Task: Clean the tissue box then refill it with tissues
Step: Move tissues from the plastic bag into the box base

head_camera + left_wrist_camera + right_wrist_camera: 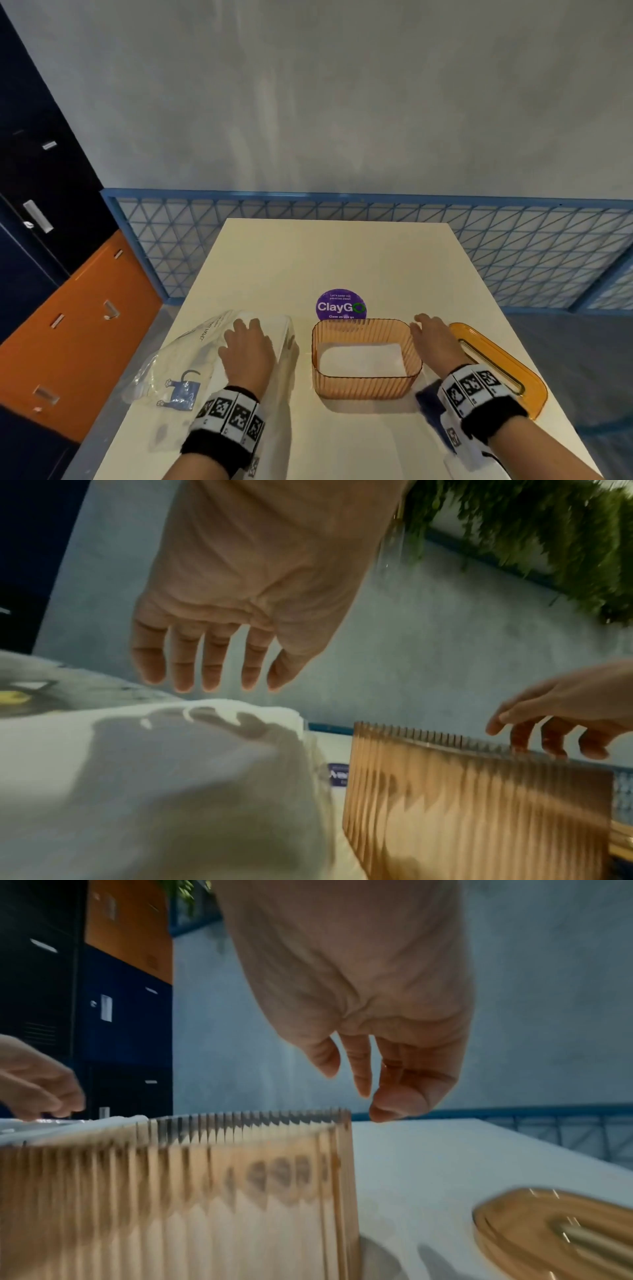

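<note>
The orange ribbed tissue box (pixel 366 383) (pixel 479 804) (pixel 205 1191) stands open in the middle of the table, with a low layer of white tissues (pixel 359 358) on its floor. Its orange slotted lid (pixel 496 363) (pixel 565 1231) lies flat to the right. A clear plastic pack of white tissues (pixel 191 359) (pixel 154 777) lies to the left. My left hand (pixel 246 342) (pixel 209 685) hovers just over the pack, fingers straight, holding nothing. My right hand (pixel 431 334) (pixel 363 1096) hangs by the box's right rim with loose fingers; I cannot tell whether it touches.
A purple round sticker (pixel 340 305) is on the cream table (pixel 342 257) behind the box. A dark blue item (pixel 426 397) lies partly hidden under my right wrist. Blue mesh railing (pixel 513 246) borders the far side; lockers (pixel 51 274) stand at the left.
</note>
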The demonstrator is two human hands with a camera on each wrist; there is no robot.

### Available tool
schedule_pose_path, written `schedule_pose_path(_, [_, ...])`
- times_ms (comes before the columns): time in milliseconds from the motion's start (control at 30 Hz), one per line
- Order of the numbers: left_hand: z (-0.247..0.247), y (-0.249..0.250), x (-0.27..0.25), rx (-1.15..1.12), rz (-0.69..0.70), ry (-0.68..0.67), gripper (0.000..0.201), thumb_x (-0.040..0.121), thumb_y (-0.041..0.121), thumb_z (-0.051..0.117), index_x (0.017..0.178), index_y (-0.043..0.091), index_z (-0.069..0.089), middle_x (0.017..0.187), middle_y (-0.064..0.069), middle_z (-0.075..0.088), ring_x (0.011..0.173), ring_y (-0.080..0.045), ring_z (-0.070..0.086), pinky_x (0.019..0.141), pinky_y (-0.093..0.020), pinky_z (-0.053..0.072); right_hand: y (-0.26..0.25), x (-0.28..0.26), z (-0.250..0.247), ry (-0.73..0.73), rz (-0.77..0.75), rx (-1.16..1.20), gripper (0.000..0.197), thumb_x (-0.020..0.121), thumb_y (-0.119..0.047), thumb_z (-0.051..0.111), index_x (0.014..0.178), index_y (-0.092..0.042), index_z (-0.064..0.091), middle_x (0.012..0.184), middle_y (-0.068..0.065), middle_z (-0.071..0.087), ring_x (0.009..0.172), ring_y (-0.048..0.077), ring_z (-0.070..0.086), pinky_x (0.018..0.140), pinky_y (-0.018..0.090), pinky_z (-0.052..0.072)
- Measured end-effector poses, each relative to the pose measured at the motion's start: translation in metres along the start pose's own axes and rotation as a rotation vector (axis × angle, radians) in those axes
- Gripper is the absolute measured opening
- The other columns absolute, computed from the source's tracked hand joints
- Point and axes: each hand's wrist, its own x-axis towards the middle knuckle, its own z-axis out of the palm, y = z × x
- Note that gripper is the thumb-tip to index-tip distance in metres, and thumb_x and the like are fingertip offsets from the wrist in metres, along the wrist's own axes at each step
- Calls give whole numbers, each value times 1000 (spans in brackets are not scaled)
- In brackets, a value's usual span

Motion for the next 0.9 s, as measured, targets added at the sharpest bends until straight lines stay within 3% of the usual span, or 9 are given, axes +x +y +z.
schedule_pose_path(100, [15,-8,-6,60,-31,-68,49,92,46,45,129,15,41,133,-7,40,125,-27,38,96,-41,38,6,1,16,-90,16,59,33,102,-25,25,104,-8,53,115,18,62,99,28,57,77,30,41])
schedule_pose_path(200, [26,-9,-6,100,-38,-62,63,86,58,47,132,17,35,136,-4,36,126,-24,38,94,-40,39,10,-4,24,-92,54,176,39,102,-27,24,109,-5,55,98,13,61,86,25,53,73,30,43])
schedule_pose_path(367, [28,-7,-4,81,-46,-63,53,92,52,41,131,16,35,134,-4,37,125,-23,39,92,-41,39,10,-9,27,-82,97,240,42,101,-30,23,105,-3,55,89,13,57,84,29,56,85,43,53])
schedule_pose_path(500, [23,-7,-4,-29,-68,-79,45,95,46,37,125,13,42,131,-6,40,124,-25,40,94,-44,38,9,-10,29,-62,94,257,41,101,-30,23,107,-5,55,90,13,58,88,32,59,83,45,54])
schedule_pose_path(600, [20,-9,-3,-91,-85,-80,40,97,42,34,122,11,45,128,-7,42,122,-26,42,96,-46,40,10,-11,31,-37,96,263,42,101,-32,24,105,-4,56,84,12,57,81,30,58,80,47,55])
schedule_pose_path(733, [20,-10,-3,-142,-99,-56,39,98,40,33,120,11,48,126,-8,44,121,-27,43,96,-46,39,10,-12,32,-27,97,271,42,101,-32,24,104,-4,56,80,12,56,77,29,58,77,46,56])
schedule_pose_path(900, [20,-7,-4,-148,-120,-39,35,98,35,33,118,11,48,125,-8,44,121,-28,43,96,-46,38,11,-12,32,-27,85,263,42,102,-30,23,103,-4,56,85,14,59,72,25,52,71,36,51])
